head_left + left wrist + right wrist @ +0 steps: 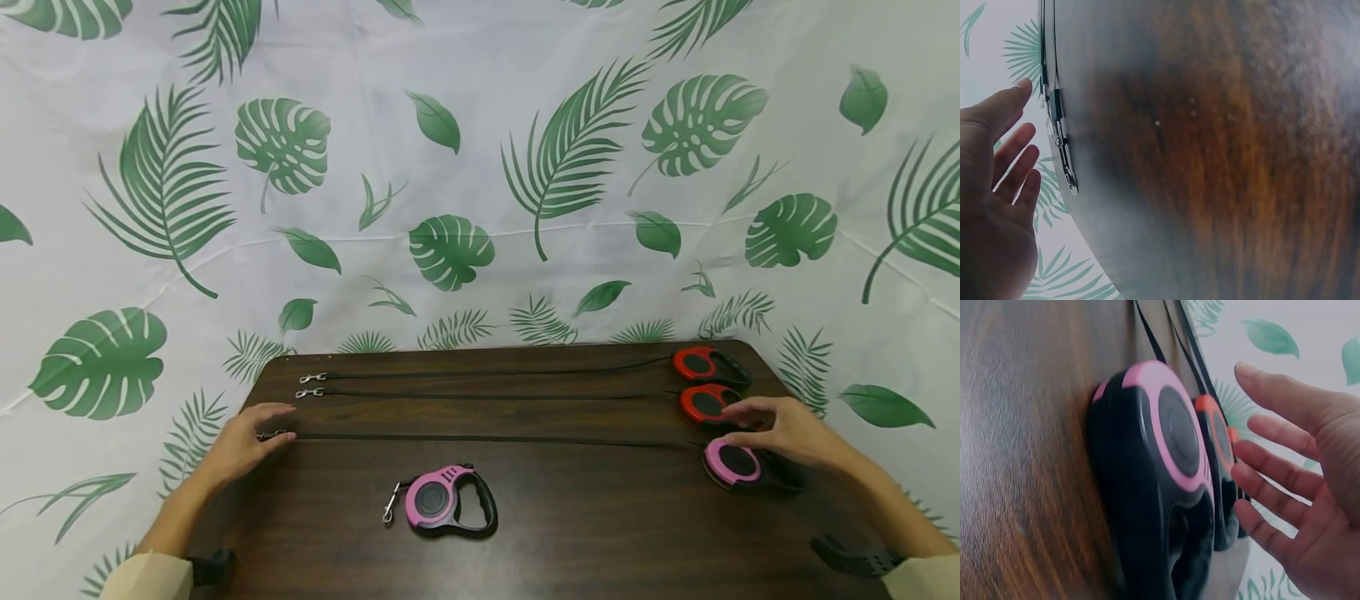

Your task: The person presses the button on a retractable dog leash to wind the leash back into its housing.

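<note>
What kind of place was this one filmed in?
Probably an indoor recording setup rather than an ordinary lived-in room, though I can't be certain. A creased, leaf-print backdrop surrounds a dark wood-grain table, where four retractable leashes are laid out.

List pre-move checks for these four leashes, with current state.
1. Red leashes extended: ok, both cords run across the table.
2. Rear pink leash extended: ok, cord looks straight.
3. Front pink leash extended like the others: not ok, no long cord out.
4. Left hand free: ok, open, pinching nothing.
5. Right hand free: ok, open, gripping nothing.
6. Right fingertips clear of nearer red leash: cannot tell, they overlap in view.
</note>
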`<state>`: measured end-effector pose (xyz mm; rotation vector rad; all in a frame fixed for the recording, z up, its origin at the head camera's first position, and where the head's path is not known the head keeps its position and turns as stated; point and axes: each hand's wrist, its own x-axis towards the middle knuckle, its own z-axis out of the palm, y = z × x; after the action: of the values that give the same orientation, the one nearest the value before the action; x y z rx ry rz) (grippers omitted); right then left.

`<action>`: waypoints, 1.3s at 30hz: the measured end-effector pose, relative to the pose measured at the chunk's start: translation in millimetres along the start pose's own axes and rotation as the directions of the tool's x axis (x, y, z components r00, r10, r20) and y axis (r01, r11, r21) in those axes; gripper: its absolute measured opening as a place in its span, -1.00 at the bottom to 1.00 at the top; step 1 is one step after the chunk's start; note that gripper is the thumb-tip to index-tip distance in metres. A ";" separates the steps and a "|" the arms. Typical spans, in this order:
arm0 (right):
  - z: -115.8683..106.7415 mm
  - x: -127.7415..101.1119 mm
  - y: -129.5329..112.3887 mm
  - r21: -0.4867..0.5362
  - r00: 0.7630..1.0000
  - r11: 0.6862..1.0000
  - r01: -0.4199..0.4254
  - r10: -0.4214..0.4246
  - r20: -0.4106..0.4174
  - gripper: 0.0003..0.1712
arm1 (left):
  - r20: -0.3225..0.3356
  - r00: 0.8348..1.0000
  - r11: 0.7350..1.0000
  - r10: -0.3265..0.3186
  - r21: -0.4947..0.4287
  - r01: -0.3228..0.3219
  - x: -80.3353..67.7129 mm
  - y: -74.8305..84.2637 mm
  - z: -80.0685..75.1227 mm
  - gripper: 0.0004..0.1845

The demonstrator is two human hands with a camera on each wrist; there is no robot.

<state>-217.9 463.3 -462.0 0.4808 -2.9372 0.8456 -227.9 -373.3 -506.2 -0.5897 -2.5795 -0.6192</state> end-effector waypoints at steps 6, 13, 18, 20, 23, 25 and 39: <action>-1.1 -5.4 7.1 -0.008 0.996 0.997 -0.079 0.080 0.034 -0.48 | 0.025 0.999 0.999 0.032 0.016 -0.033 -0.9 -5.2 3.3 -0.55; 1.1 -11.6 14.6 -0.022 0.993 0.994 -0.110 0.111 0.034 -0.45 | 0.024 0.998 0.997 0.059 0.044 -0.060 -3.3 -8.7 4.9 -0.56; 1.6 -15.1 19.5 -0.060 0.988 0.987 -0.148 0.150 0.033 -0.43 | 0.062 0.997 0.998 0.041 0.050 -0.044 -5.5 -11.7 4.7 -0.59; 2.1 -16.4 21.2 -0.077 0.987 0.985 -0.157 0.159 0.025 -0.42 | 0.072 0.997 0.998 0.033 0.048 -0.037 -6.2 -13.0 4.7 -0.60; 3.7 -18.7 23.4 -0.090 0.987 0.983 -0.159 0.160 0.004 -0.43 | 0.075 0.996 0.998 0.038 0.048 -0.042 -6.8 -14.9 4.9 -0.61; 5.1 -20.7 24.4 -0.097 0.988 0.983 -0.155 0.155 -0.014 -0.43 | 0.069 0.996 0.997 0.049 0.049 -0.052 -6.9 -16.3 5.2 -0.62; 4.5 -24.0 31.8 -0.144 0.967 0.957 -0.251 0.255 0.007 -0.38 | 0.061 0.997 0.997 0.057 0.044 -0.060 -6.9 -17.6 2.5 -0.69</action>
<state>-204.7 493.2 -485.2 0.1083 -3.0986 0.6447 -231.5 -388.3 -517.3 -0.6751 -2.6143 -0.5289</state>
